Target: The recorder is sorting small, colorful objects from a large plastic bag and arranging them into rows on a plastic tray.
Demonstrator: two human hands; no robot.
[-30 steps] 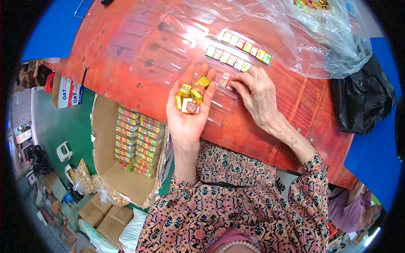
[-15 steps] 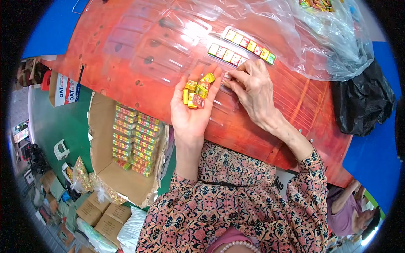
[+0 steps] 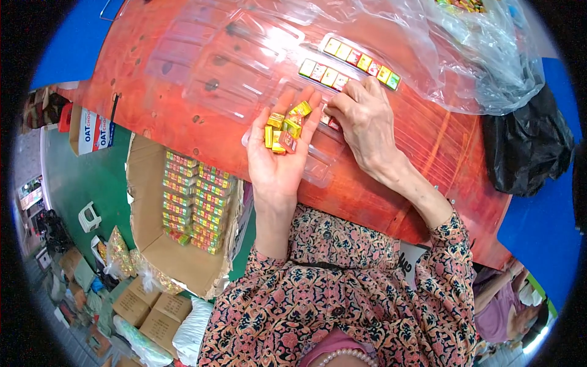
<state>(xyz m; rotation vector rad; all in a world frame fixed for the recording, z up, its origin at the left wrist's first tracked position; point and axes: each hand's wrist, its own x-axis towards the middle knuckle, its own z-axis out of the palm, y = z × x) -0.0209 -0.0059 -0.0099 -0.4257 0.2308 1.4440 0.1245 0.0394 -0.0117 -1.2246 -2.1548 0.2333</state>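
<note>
My left hand (image 3: 278,168) is palm up over the red table's near edge, cupping several small wrapped candies (image 3: 293,127), yellow, with a red one among them. Beside it, my right hand (image 3: 367,122) has its fingertips pinched down on a small red wrapped candy (image 3: 332,123) in a clear plastic tray (image 3: 318,168); the fingers partly cover it. Just beyond my right hand, one row of the tray (image 3: 324,74) holds red, yellow and white-faced candies. Farther off is another filled row (image 3: 362,61).
Empty clear trays (image 3: 226,79) lie on the red table (image 3: 422,147). Clear plastic bags (image 3: 465,73) with candies and a black bag (image 3: 516,144) are at the right. An open carton (image 3: 177,263) of stacked filled packs stands at left. A person (image 3: 501,306) is at lower right.
My right hand's fingers have drawn in closer to the tray, with red candy now showing beneath them. The left hand has barely moved, and the near end of the tray shows more clearly.
</note>
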